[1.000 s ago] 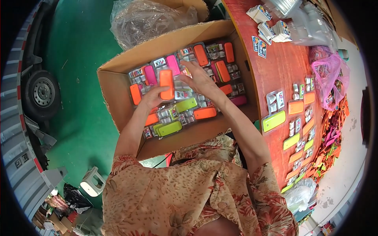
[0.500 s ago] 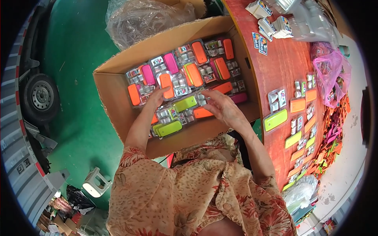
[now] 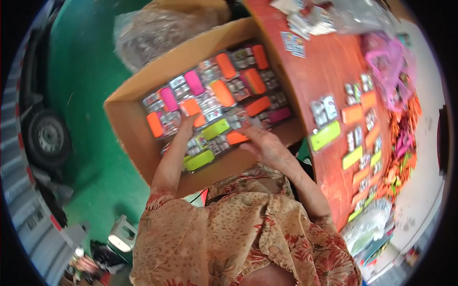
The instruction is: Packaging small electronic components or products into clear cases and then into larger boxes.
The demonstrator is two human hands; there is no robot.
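Observation:
A large open cardboard box (image 3: 125, 125) stands in front of me, holding layers of clear-wrapped packs with orange, green and magenta oblong cases and small white pieces. My left hand (image 3: 187, 123) reaches into its left half, its fingertips at an orange-cased pack (image 3: 192, 107); motion blur hides how they are set. Over the near right part hovers my right hand (image 3: 266, 147), thumb and fingers apart and nothing seen between them. Its fingertips are close to another orange-cased pack (image 3: 236, 137). Green-cased packs (image 3: 216, 129) lie between the hands.
A red-brown table (image 3: 320, 71) runs along the box's right side, bearing rows of similar packs (image 3: 326, 136), card stacks (image 3: 320, 20) and a pink plastic bag (image 3: 390, 71). Clear plastic (image 3: 157, 35) sits beyond the box. A stool (image 3: 122, 234) and a wheel (image 3: 49, 138) are at left.
The whole view has shifted and blurred. The orange-cased pack at my left hand lies more slanted. My right hand has drawn slightly toward me.

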